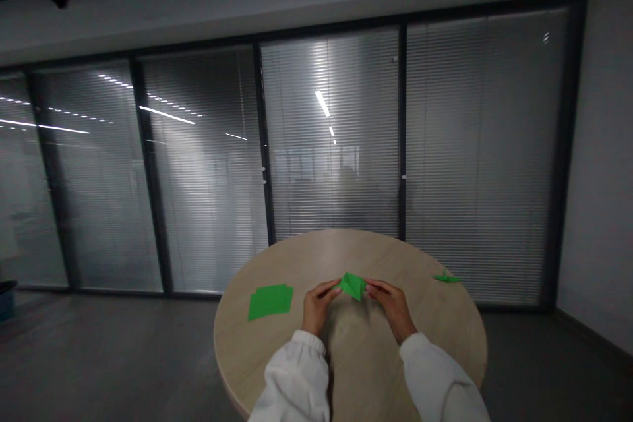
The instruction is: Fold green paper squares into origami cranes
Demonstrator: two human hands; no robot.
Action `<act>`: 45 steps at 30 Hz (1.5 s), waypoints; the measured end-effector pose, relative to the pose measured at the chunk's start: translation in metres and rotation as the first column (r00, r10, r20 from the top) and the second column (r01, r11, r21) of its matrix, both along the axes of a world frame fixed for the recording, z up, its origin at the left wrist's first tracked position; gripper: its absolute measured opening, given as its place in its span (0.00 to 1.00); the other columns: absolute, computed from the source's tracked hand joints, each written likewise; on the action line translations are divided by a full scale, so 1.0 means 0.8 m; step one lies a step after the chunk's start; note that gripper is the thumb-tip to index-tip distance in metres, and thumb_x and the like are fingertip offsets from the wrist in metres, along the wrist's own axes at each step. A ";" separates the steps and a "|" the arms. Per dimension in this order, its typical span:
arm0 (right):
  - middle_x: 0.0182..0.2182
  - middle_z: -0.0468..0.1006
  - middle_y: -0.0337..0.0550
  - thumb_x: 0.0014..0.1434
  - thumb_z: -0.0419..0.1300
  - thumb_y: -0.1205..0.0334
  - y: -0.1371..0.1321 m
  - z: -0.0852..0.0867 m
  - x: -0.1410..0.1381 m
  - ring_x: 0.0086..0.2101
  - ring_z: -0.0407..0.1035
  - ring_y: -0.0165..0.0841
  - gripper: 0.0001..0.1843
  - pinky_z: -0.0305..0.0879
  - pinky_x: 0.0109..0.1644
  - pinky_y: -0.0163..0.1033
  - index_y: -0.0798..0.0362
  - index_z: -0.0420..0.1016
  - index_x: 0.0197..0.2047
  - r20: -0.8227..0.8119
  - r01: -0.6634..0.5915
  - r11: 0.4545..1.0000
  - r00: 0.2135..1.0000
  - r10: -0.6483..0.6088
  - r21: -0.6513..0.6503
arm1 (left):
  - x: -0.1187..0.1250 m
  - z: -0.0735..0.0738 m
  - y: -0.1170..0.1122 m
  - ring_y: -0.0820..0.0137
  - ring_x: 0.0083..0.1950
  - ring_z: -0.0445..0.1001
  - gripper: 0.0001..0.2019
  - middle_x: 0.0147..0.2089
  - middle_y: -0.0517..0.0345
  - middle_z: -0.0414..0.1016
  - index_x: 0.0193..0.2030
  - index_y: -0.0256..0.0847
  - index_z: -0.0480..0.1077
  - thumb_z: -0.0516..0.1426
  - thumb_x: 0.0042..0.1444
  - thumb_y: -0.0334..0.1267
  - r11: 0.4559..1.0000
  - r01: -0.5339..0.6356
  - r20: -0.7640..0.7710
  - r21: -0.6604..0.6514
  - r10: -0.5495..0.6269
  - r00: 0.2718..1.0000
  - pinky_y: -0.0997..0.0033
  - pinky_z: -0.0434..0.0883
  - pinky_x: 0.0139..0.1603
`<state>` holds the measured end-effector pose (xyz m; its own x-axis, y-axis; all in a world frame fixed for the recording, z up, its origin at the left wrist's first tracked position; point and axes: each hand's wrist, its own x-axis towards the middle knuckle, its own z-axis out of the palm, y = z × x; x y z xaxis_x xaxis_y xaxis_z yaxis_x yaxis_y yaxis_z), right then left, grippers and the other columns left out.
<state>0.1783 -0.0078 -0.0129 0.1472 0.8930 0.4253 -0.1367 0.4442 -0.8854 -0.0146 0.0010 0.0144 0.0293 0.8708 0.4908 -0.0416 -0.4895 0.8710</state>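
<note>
A partly folded piece of green origami paper (353,285) is held over the middle of the table, with creased flaps and a point toward me. My left hand (318,304) pinches its left corner between thumb and fingers. On the opposite side, my right hand (391,303) grips the right corner in the same way. Left of my hands lie several flat green paper sheets (270,301), loosely stacked with their edges offset. A small folded green paper figure (446,277) rests near the table's right edge.
The round wooden table (415,262) has a curved edge all around. Behind it stands a glass partition with blinds (331,211) and dark frames. A dark bin-like container (6,300) is on the floor at far left.
</note>
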 end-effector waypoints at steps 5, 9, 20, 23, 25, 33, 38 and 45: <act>0.37 0.81 0.49 0.44 0.66 0.47 0.000 0.001 0.002 0.38 0.73 0.43 0.22 0.70 0.43 0.45 0.53 0.80 0.38 0.010 0.011 1.000 1.000 -0.011 0.017 | -0.002 0.003 -0.001 0.58 0.44 0.77 0.11 0.39 0.49 0.81 0.33 0.41 0.80 0.64 0.42 0.40 1.000 -0.008 0.003 -0.005 0.008 1.000 0.61 0.71 0.49; 0.35 0.81 0.48 0.43 0.67 0.47 0.003 0.000 0.007 0.36 0.73 0.41 0.20 0.69 0.42 0.44 0.52 0.81 0.35 0.035 0.057 0.998 0.998 -0.058 0.031 | -0.005 0.002 0.002 0.58 0.42 0.77 0.10 0.38 0.49 0.81 0.31 0.40 0.80 0.65 0.40 0.40 1.000 -0.028 0.000 0.007 0.028 1.000 0.61 0.72 0.48; 0.31 0.80 0.46 0.44 0.65 0.45 0.002 0.003 0.018 0.35 0.72 0.40 0.18 0.67 0.42 0.42 0.52 0.80 0.30 0.199 0.110 0.987 0.971 -0.132 0.116 | -0.013 -0.006 0.008 0.58 0.39 0.77 0.08 0.34 0.49 0.81 0.25 0.42 0.80 0.66 0.37 0.41 0.999 -0.033 -0.087 0.015 0.034 0.996 0.61 0.72 0.45; 0.31 0.80 0.46 0.44 0.65 0.45 0.003 0.000 0.017 0.35 0.72 0.40 0.18 0.67 0.42 0.42 0.52 0.80 0.30 0.193 0.101 0.989 0.974 -0.120 0.104 | -0.012 -0.009 0.011 0.59 0.40 0.77 0.08 0.34 0.49 0.81 0.25 0.42 0.79 0.65 0.37 0.42 0.999 -0.046 -0.079 0.017 0.047 0.996 0.61 0.72 0.45; 0.32 0.80 0.46 0.45 0.65 0.45 0.004 -0.002 0.015 0.35 0.72 0.40 0.19 0.67 0.42 0.41 0.53 0.79 0.31 0.173 0.083 0.994 0.980 -0.096 0.077 | -0.012 -0.012 0.013 0.59 0.39 0.77 0.09 0.35 0.49 0.81 0.26 0.41 0.79 0.65 0.37 0.43 0.999 -0.051 -0.062 0.002 0.051 0.997 0.62 0.72 0.45; 0.33 0.80 0.47 0.45 0.66 0.45 -0.005 0.003 0.006 0.36 0.73 0.40 0.21 0.67 0.42 0.41 0.54 0.78 0.34 0.173 -0.017 0.999 0.985 0.012 0.031 | -0.011 -0.011 0.014 0.61 0.39 0.77 0.13 0.36 0.48 0.80 0.29 0.37 0.78 0.66 0.37 0.44 0.997 0.011 -0.004 -0.072 -0.011 1.000 0.64 0.71 0.44; 0.34 0.80 0.47 0.43 0.67 0.46 -0.003 0.003 0.003 0.37 0.73 0.40 0.20 0.67 0.44 0.42 0.53 0.79 0.33 0.159 -0.041 0.999 0.987 0.036 0.026 | -0.007 -0.011 0.011 0.61 0.39 0.77 0.15 0.38 0.48 0.80 0.30 0.37 0.78 0.67 0.36 0.44 0.988 0.084 0.080 -0.126 -0.074 0.994 0.63 0.72 0.44; 0.33 0.81 0.47 0.39 0.69 0.47 0.000 0.004 0.000 0.37 0.73 0.40 0.19 0.67 0.46 0.43 0.53 0.80 0.29 0.129 -0.013 0.999 0.992 0.008 0.041 | -0.006 -0.003 0.006 0.59 0.42 0.76 0.13 0.39 0.47 0.80 0.28 0.37 0.78 0.67 0.35 0.43 0.992 0.057 0.073 -0.112 -0.049 0.996 0.60 0.70 0.48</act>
<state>0.1786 -0.0079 -0.0101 0.0794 0.8753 0.4770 -0.0280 0.4803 -0.8767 -0.0191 0.0057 0.0117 0.0461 0.9192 0.3910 -0.1277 -0.3828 0.9150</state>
